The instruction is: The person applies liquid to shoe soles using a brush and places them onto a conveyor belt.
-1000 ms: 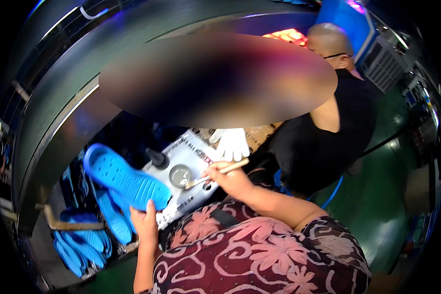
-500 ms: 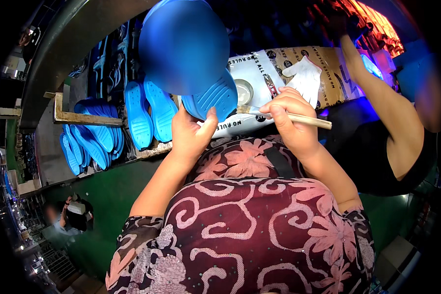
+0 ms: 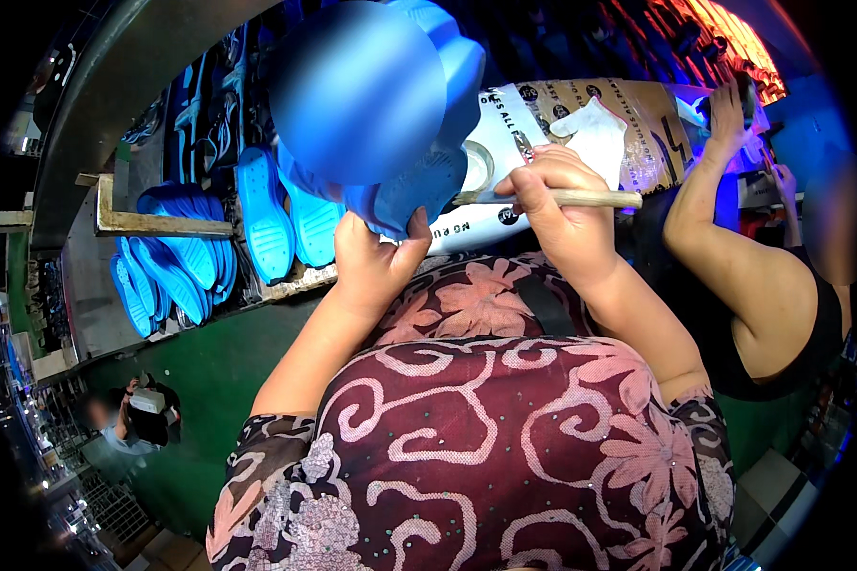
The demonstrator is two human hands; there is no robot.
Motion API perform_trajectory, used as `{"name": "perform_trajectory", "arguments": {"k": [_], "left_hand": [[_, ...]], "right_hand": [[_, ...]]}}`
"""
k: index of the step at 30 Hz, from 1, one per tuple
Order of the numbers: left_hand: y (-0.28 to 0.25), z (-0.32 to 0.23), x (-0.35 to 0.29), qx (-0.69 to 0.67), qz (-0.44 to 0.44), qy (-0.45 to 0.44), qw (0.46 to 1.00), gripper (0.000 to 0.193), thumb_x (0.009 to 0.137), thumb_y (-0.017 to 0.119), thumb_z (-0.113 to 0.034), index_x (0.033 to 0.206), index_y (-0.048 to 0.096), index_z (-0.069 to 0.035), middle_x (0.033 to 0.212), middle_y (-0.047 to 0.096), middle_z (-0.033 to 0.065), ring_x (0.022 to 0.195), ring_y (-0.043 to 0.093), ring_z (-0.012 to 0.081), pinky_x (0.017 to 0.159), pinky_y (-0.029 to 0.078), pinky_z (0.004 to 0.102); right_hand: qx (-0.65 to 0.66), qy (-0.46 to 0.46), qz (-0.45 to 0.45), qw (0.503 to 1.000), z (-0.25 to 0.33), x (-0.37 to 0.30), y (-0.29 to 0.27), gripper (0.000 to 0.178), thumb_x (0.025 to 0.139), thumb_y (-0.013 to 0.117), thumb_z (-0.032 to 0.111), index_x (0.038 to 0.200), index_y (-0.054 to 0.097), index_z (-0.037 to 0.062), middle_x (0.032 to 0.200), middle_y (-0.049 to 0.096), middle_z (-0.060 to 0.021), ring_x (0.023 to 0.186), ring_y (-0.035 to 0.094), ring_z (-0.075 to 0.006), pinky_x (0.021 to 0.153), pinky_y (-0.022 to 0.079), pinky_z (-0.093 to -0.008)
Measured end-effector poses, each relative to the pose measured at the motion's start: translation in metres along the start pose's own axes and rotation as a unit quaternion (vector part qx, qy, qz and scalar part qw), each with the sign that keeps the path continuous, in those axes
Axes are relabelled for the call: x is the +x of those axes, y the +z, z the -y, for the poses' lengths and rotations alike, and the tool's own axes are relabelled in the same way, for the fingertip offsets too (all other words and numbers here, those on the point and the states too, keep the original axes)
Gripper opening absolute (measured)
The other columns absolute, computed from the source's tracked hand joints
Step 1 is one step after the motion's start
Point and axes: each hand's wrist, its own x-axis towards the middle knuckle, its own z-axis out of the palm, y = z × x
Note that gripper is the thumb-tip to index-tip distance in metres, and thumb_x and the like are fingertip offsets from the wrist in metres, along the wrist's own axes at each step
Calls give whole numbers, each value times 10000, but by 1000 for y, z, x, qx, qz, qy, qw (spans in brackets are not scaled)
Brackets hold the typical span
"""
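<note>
My left hand (image 3: 376, 262) grips a blue shoe sole (image 3: 419, 195) by its near end, thumb on the side toward me. The sole is held up over the bench, and a blurred disc hides much of its upper part. Between the fingers and thumb of my right hand (image 3: 569, 217) is the pale wooden handle of a flat paintbrush (image 3: 595, 198). Its bristles point left and lie at the sole's right edge; whether they touch is hard to tell. Just beyond the bristles sits a small round container (image 3: 476, 165), partly covered by the sole.
Several blue soles (image 3: 267, 224) lean along the bench at left, more of them (image 3: 167, 276) beside a wooden bar (image 3: 162, 225). A white glove (image 3: 595, 133) lies on printed brown wrapping (image 3: 647, 157). At right a co-worker's arm (image 3: 705, 205) reaches toward an orange-lit area (image 3: 733, 43).
The sole in my left hand has turned and tilted, showing more of its wavy right side. My brush has shifted slightly left and up with the sole's edge. The co-worker's arm has bent upward.
</note>
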Motion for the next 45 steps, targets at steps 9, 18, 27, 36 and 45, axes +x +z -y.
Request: {"name": "perform_trajectory", "arguments": {"k": [9,18,27,36,45], "left_hand": [[-1,2,-1,-11,-20,43,999,335,756,646,6,1073,537,10,948,635,165,816,652,284,728,504,336],[-2,8,-8,-26,-10,-3,1000,276,747,646,9,1014,575,1,918,645,154,786,653,266,695,507,325],[-3,2,-5,-25,-13,26,999,251,735,639,11,982,595,6,923,638,153,792,642,296,715,498,344],[-1,4,-8,-21,-5,31,999,311,750,642,-3,1055,581,14,937,639,157,790,647,297,720,499,341],[8,6,-13,-60,-41,3,997,309,767,652,-16,1058,556,25,920,638,161,800,644,280,727,494,339]], "right_hand": [[-59,-52,36,996,-4,4,9,202,807,667,149,624,644,66,582,603,-42,562,541,-216,680,414,-336],[-94,-39,41,994,-1,5,-2,168,799,662,142,648,646,68,597,614,-36,572,547,-233,716,421,-346],[-80,-61,48,994,-4,2,4,176,798,659,124,634,635,65,598,614,-43,563,544,-230,683,409,-341],[-78,-99,27,992,2,4,10,208,812,656,156,624,624,73,571,586,-26,539,513,-218,637,393,-328],[-92,-76,53,991,1,-1,15,233,818,648,165,605,622,75,573,600,-35,536,526,-231,660,400,-331]]}}
